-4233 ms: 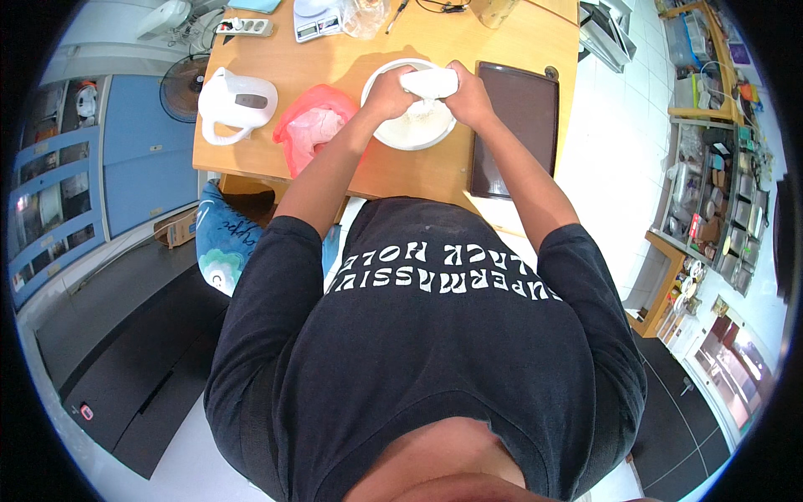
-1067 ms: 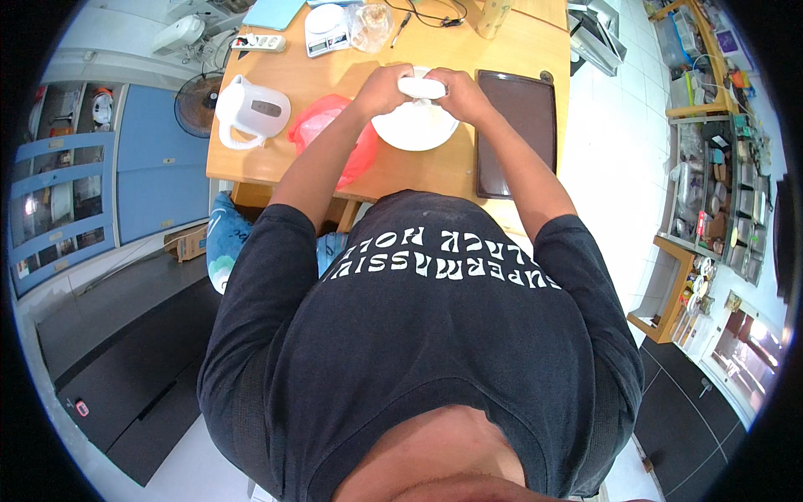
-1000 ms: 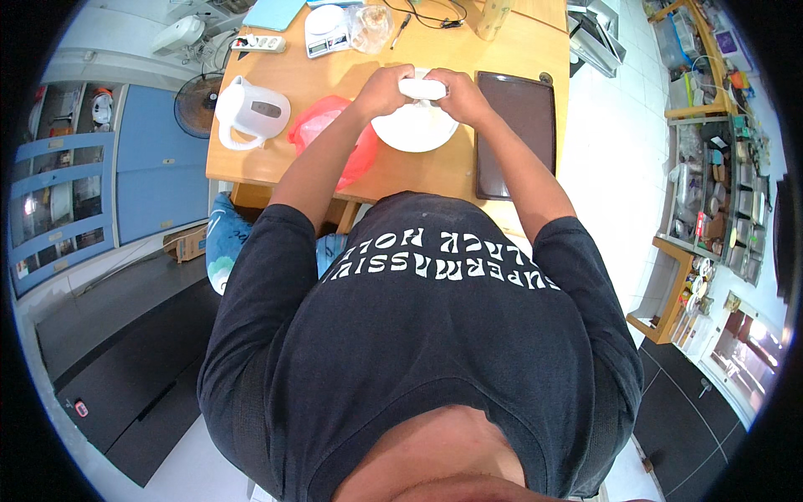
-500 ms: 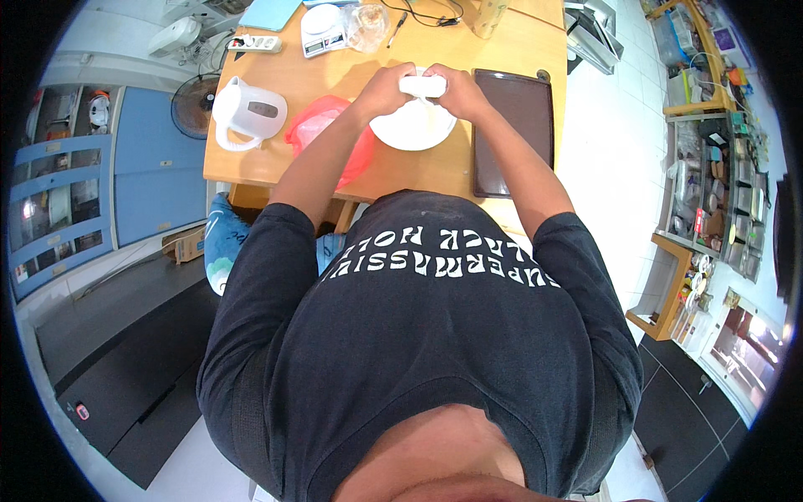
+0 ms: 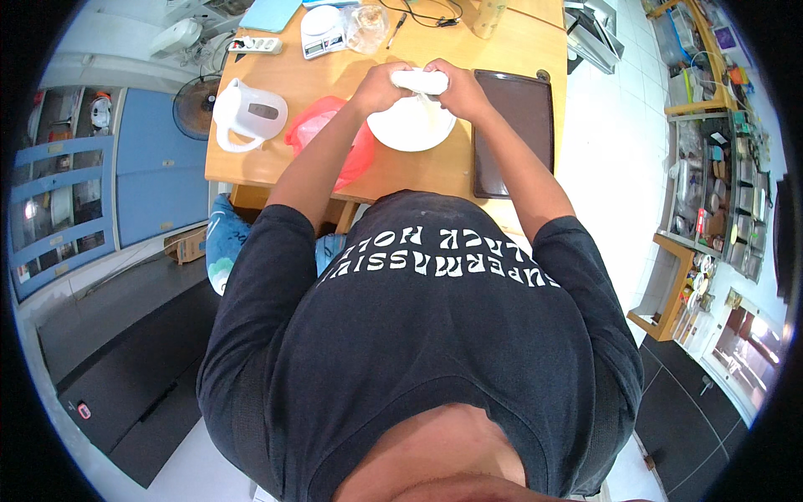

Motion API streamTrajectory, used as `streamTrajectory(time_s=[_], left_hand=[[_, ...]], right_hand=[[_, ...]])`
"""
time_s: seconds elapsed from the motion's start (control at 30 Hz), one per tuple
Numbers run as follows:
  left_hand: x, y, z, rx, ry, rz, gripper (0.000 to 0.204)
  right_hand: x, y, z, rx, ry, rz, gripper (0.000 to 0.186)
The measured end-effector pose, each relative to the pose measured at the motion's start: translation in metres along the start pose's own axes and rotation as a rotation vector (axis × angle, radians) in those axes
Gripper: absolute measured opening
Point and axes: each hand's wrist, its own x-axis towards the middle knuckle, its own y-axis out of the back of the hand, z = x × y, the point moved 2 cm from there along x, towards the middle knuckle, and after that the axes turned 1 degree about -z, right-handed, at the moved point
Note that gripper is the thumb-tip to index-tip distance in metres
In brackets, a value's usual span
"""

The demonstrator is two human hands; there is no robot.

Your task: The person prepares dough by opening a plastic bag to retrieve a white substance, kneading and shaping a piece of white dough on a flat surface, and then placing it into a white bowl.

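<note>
Above a round white bowl [image 5: 411,130] I hold a white, dough-like lump [image 5: 420,81] stretched sideways between both hands. My left hand [image 5: 382,88] grips its left end, and my right hand [image 5: 458,90] grips its right end, fingers closed round it. A pale strand hangs from the lump toward the bowl; its exact kind I cannot make out. A crumpled red plastic bag [image 5: 335,142] lies just left of the bowl, under my left forearm. To the right of the bowl lies a dark brown rectangular tray [image 5: 514,134].
A white electric kettle [image 5: 251,115] stands at the table's left side. Farther back are a white kitchen scale [image 5: 324,32], a clear plastic bag [image 5: 366,29], a black pen [image 5: 396,31], a power strip [image 5: 256,44] and a black cable [image 5: 435,18]. A fan [image 5: 194,107] stands beyond the left edge.
The white lump looks wider between my hands. My left hand has shifted slightly left, while my right hand stays nearly in place.
</note>
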Motion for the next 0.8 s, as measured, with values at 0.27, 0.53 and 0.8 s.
streamTrajectory(time_s=[0.27,0.53,0.8], left_hand=[[0.006,-0.009,-0.010,0.065,0.107,-0.089,0.034],[0.006,-0.005,-0.013,0.015,0.185,-0.029,0.035],[0.014,-0.012,-0.010,0.004,0.153,-0.072,0.044]], right_hand=[[-0.004,-0.003,0.007,-0.012,-0.176,-0.159,0.042],[-0.003,-0.009,-0.002,-0.033,-0.206,-0.088,0.040],[0.000,-0.010,0.010,-0.022,-0.179,-0.079,0.037]])
